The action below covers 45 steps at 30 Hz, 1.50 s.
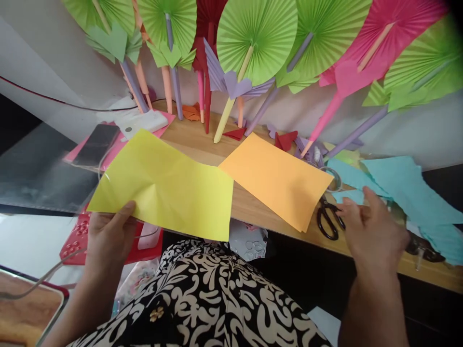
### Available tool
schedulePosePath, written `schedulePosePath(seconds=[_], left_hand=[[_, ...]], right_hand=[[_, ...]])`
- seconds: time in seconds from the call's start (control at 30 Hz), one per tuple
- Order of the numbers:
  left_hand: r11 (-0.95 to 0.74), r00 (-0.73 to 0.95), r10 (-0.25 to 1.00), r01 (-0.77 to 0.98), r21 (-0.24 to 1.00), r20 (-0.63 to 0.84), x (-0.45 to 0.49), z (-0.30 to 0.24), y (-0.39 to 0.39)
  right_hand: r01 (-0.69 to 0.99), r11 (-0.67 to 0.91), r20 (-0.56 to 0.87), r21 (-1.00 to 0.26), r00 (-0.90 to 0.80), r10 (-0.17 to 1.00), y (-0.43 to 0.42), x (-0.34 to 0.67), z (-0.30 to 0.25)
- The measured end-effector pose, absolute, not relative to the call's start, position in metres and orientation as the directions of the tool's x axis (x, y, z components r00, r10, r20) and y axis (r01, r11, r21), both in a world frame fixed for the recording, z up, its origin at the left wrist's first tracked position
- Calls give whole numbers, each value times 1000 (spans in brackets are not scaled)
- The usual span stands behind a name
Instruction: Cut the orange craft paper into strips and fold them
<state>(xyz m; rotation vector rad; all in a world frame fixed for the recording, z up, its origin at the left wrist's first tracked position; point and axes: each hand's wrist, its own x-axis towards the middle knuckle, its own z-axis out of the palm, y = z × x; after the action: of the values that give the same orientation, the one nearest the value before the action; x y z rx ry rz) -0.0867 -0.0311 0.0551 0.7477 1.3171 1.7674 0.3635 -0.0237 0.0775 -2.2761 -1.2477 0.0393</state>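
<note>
A creased sheet of yellow paper (pixel 184 193) is pinched at its lower left by my left hand (pixel 112 231), thumb on top and fingers underneath. My right hand (pixel 376 231) hovers over the right part of the table, fingers apart and slightly curled, with nothing visible in them. Beside those fingertips lie black-handled scissors (pixel 328 222), partly under the orange paper (pixel 277 180). Near the scissors I see a roll of clear tape (pixel 334 177), half hidden by the orange sheet's corner.
Folded paper fans on rolled-paper sticks, such as a green fan (pixel 256 41) and a pink fan (pixel 390 29), lean on the wall. Torn turquoise crepe paper (pixel 401 178) covers the right side. A dark phone (pixel 96 144) rests on pink paper at left. The wooden table's (pixel 249 207) front edge faces me.
</note>
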Motion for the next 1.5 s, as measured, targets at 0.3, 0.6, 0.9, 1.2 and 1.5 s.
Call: schedulePosePath(seconds=[0.3,0.6,0.9,1.2,1.5], left_hand=[[-164,-513,857,-192,968,43,-85,73,-39],[81,-405,880,-391,917,-250,-94,23,-26],[272,-206,888,-487,830,-412,-78,-9,-38],[324,-168,865,-531,783,-472,-60,-12,-54],[421,152,907,-375,826,-393,-63,-15,-73]], right_hand=[[67,-457,-386,-887,-649,655,-45,229,-6],[-362,-717,-576,-595,-430,695,-39,182,-59],[-309,-708,-592,-635,-396,702,-45,173,-42],[-139,-644,-551,-753,-402,731,-48,152,-25],[-292,-638,-534,-713,-364,763,-50,145,-10]])
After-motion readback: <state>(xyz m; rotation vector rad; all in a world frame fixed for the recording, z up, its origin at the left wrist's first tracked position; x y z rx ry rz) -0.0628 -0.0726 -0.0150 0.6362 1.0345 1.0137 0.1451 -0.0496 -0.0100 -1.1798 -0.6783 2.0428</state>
